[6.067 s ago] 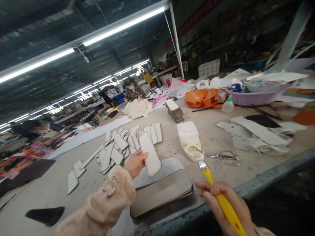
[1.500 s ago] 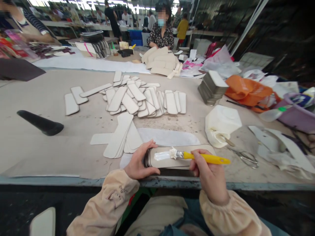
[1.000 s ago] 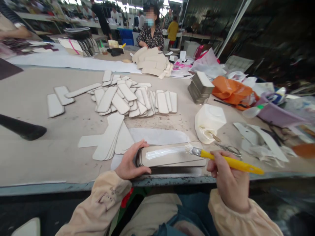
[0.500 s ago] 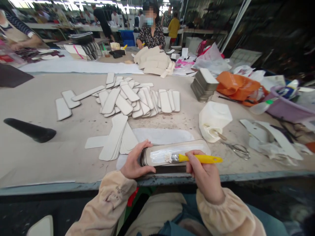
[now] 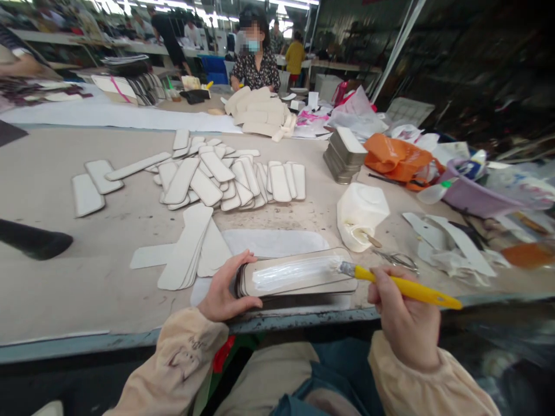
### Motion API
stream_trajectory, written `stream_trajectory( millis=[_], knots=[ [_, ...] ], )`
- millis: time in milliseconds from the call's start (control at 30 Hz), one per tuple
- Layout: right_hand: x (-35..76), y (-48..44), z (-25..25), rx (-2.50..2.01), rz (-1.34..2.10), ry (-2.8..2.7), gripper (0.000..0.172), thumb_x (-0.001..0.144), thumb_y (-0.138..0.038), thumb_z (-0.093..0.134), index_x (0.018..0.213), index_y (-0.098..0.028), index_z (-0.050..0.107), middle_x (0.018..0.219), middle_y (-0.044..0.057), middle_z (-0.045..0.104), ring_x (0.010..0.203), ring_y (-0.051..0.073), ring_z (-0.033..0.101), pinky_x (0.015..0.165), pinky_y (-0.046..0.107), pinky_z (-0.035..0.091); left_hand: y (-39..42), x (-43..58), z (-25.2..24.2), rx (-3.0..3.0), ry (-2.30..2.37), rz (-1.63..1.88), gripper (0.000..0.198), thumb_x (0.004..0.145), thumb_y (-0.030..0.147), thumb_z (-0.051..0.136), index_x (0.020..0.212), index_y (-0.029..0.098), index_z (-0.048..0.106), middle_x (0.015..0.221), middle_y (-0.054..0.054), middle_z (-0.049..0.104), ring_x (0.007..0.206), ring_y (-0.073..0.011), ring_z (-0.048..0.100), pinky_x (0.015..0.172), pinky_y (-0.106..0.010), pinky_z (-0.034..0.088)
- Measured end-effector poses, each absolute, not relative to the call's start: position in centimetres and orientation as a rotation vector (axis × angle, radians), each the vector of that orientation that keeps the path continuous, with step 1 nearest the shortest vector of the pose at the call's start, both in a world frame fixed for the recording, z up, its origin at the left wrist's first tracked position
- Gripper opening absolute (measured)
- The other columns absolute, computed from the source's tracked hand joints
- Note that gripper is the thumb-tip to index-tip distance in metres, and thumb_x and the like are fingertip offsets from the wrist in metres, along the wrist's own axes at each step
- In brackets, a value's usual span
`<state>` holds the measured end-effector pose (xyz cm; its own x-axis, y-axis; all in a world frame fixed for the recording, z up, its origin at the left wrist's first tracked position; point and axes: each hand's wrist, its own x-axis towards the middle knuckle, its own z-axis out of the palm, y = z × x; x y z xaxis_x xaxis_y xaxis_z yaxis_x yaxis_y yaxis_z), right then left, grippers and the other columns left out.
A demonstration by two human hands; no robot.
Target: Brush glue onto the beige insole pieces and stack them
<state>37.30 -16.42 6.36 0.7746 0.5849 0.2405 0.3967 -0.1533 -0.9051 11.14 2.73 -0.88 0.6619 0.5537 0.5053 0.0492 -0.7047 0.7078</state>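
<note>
A stack of long beige panels with rounded ends (image 5: 299,283) lies near the table's front edge. White wet glue streaks the top panel. My left hand (image 5: 228,289) grips the stack's left end, thumb in front and fingers behind. In my right hand (image 5: 405,312) is a yellow-handled paintbrush (image 5: 403,286), its bristles touching the right part of the glued panel. Left of the stack, several white strips (image 5: 188,251) lie fanned out. Beyond the stack stands a cut-open white plastic jug (image 5: 364,211) with a stick at its mouth.
Many pale edged pieces (image 5: 217,176) lie heaped mid-table. A neat pile of pieces (image 5: 344,153) stands farther right, near an orange bag (image 5: 399,159) and a purple basin (image 5: 481,193). Scissors (image 5: 401,263) lie right of the jug. A black object (image 5: 39,238) is at left. A person (image 5: 255,63) sits opposite.
My right hand has moved right with the paintbrush, drawing its bristles toward the panel's right end. The glue streak now reaches farther right. My left hand keeps its grip; the view has shifted slightly.
</note>
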Motion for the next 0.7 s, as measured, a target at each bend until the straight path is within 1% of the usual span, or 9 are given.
stream_trajectory(
  millis=[100, 267, 367, 433, 500, 633, 700],
  knots=[
    [33.9, -14.8, 6.1, -1.583, 0.438, -0.813, 0.024, 0.088, -0.042, 0.056, 0.093, -0.019, 0.058, 0.056, -0.003, 0.055, 0.045, 0.010, 0.046, 0.042, 0.023, 0.037, 2.6, 11.3, -0.8, 2.183, 0.441, 0.999, 0.104, 0.058, 0.045, 0.085, 0.145, 0.024, 0.032, 0.121, -0.013, 0.062, 0.114, -0.0297, 0.059, 0.103, -0.048, 0.042],
    [29.3, -11.7, 5.1, -1.428, 0.750, -0.902, 0.026, 0.091, -0.045, 0.051, 0.096, -0.019, 0.055, 0.058, -0.003, 0.057, 0.045, 0.010, 0.048, 0.045, 0.024, 0.041, 2.6, 11.3, -0.9, 2.166, 0.436, 1.004, 0.106, 0.056, 0.045, 0.086, 0.145, 0.024, 0.031, 0.123, -0.014, 0.061, 0.116, -0.0306, 0.058, 0.103, -0.048, 0.042],
    [28.3, -10.6, 4.3, -1.389, 0.860, -0.950, 0.027, 0.092, -0.045, 0.050, 0.098, -0.019, 0.054, 0.061, -0.002, 0.058, 0.047, 0.011, 0.051, 0.047, 0.024, 0.043, 2.5, 11.2, -0.9, 2.165, 0.424, 1.007, 0.105, 0.057, 0.047, 0.084, 0.145, 0.024, 0.031, 0.124, -0.015, 0.061, 0.116, -0.0305, 0.058, 0.102, -0.049, 0.043],
    [28.6, -10.3, 4.0, -1.415, 0.843, -0.936, 0.026, 0.092, -0.045, 0.050, 0.098, -0.020, 0.054, 0.061, -0.003, 0.058, 0.047, 0.011, 0.051, 0.048, 0.024, 0.043, 2.5, 11.2, -0.8, 2.173, 0.431, 0.998, 0.104, 0.059, 0.047, 0.084, 0.145, 0.023, 0.030, 0.123, -0.015, 0.061, 0.116, -0.0304, 0.058, 0.103, -0.050, 0.043],
    [29.8, -10.6, 4.0, -1.481, 0.753, -0.900, 0.026, 0.091, -0.045, 0.051, 0.095, -0.019, 0.055, 0.059, -0.003, 0.057, 0.046, 0.010, 0.050, 0.047, 0.023, 0.041, 2.5, 11.3, -0.8, 2.184, 0.438, 0.993, 0.104, 0.060, 0.046, 0.083, 0.146, 0.023, 0.029, 0.122, -0.015, 0.061, 0.116, -0.0305, 0.058, 0.103, -0.051, 0.042],
    [34.6, -12.6, 4.2, -1.691, 0.442, -0.819, 0.029, 0.088, -0.047, 0.054, 0.087, -0.018, 0.057, 0.052, -0.004, 0.054, 0.040, 0.010, 0.045, 0.042, 0.024, 0.037, 2.5, 11.3, -0.7, 2.201, 0.459, 0.983, 0.102, 0.060, 0.046, 0.083, 0.144, 0.024, 0.031, 0.121, -0.014, 0.062, 0.116, -0.0311, 0.059, 0.104, -0.052, 0.041],
    [37.1, -13.8, 4.2, -1.800, 0.298, -0.776, 0.031, 0.088, -0.048, 0.054, 0.084, -0.018, 0.059, 0.051, -0.003, 0.054, 0.040, 0.010, 0.045, 0.044, 0.025, 0.037, 2.5, 11.1, -0.7, 2.220, 0.478, 0.967, 0.099, 0.061, 0.045, 0.083, 0.143, 0.023, 0.033, 0.121, -0.014, 0.062, 0.116, -0.0316, 0.059, 0.105, -0.052, 0.041]
  ],
)
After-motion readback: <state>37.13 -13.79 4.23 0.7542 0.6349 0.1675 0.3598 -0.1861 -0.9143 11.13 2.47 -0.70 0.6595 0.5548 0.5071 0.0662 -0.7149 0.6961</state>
